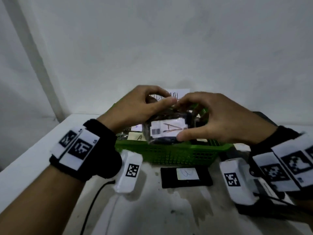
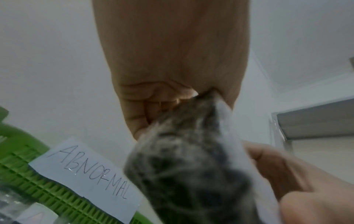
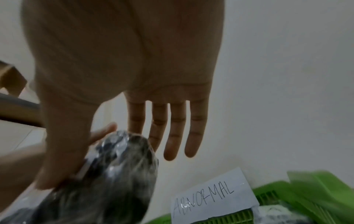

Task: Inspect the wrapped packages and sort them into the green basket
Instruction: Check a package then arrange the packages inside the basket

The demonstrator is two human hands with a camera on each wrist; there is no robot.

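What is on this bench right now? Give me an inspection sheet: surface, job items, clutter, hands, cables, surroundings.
Surface: pale table, stained and scuffed near the front.
Job items: wrapped package with a barcode label marked A, held above the green basket; more wrapped packages lie inside the basket; a paper sign reading ABNORMAL stands at the basket's far side.
Clutter: black flat pack with a white label lies in front of the basket.
Hands: left hand grips the package's top left; right hand holds its right side, thumb under the label, fingers nearly straight.
Cables: black cable trails from the left wrist camera.
Surroundings: plain white wall.
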